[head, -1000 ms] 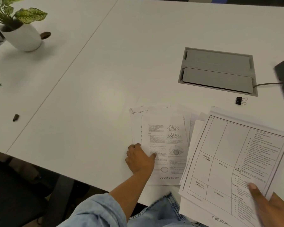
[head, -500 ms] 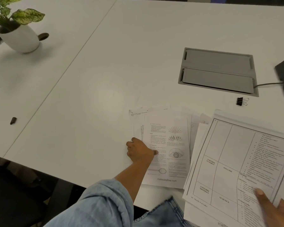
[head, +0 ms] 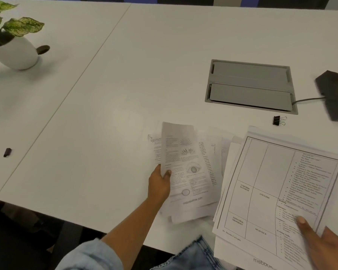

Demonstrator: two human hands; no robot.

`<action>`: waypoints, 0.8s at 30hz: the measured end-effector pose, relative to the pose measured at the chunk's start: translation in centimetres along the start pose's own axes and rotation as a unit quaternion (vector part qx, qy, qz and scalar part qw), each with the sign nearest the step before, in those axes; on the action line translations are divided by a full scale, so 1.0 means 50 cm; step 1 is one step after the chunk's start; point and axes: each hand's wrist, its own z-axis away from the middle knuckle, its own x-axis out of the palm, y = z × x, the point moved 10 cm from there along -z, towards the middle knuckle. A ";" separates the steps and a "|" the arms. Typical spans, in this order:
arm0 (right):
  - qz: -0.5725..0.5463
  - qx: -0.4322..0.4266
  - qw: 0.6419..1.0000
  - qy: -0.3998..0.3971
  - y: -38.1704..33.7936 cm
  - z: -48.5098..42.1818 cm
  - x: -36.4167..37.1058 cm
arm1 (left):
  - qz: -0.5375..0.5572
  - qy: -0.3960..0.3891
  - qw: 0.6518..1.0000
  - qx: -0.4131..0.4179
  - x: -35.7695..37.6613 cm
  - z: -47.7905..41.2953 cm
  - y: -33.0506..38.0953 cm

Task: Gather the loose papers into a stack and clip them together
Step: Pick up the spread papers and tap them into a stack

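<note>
My left hand [head: 159, 185] grips the left edge of a printed sheet with an eye diagram [head: 185, 164] and lifts it, so the page curls upward. Under it, several loose papers [head: 209, 152] lie fanned on the white table [head: 109, 117] near the front edge. My right hand [head: 324, 248] holds a stack of papers [head: 277, 191] at its lower right corner, thumb on top; the top page is a timetable grid. A small black binder clip [head: 278, 120] lies on the table beyond the stack, untouched.
A grey cable hatch [head: 250, 85] is set into the table behind the clip. A dark device [head: 336, 94] with a cable sits at the right edge. A potted plant [head: 12, 47] stands far left, and a small dark cap [head: 7, 152] lies left.
My left hand, which lay flat on the eye-diagram sheet, has closed on its left edge and raised it off the pile. The right-hand stack has barely shifted.
</note>
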 end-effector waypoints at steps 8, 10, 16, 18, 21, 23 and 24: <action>-0.058 -0.019 0.998 -0.019 -0.023 -0.027 0.026 | 0.133 -0.057 0.989 -0.017 0.000 0.057 0.019; -0.065 -0.032 0.996 -0.042 -0.045 -0.031 0.041 | 0.154 -0.095 0.983 -0.030 0.017 0.071 0.033; -0.048 -0.029 0.981 -0.184 -0.066 -0.055 0.135 | 0.200 -0.275 0.936 -0.092 0.108 0.131 0.050; -0.074 0.030 0.962 -0.261 -0.040 -0.049 0.182 | 0.167 -0.304 0.932 -0.104 0.129 0.155 0.059; -0.044 0.030 0.956 -0.288 -0.020 -0.048 0.213 | 0.160 -0.272 0.935 -0.161 0.131 0.166 0.056; -0.036 0.003 0.963 -0.268 -0.018 -0.051 0.213 | 0.208 -0.245 0.923 -0.210 0.131 0.168 0.044; -0.038 -0.010 0.965 -0.259 -0.019 -0.052 0.210 | 0.233 -0.244 0.918 -0.211 0.133 0.164 0.048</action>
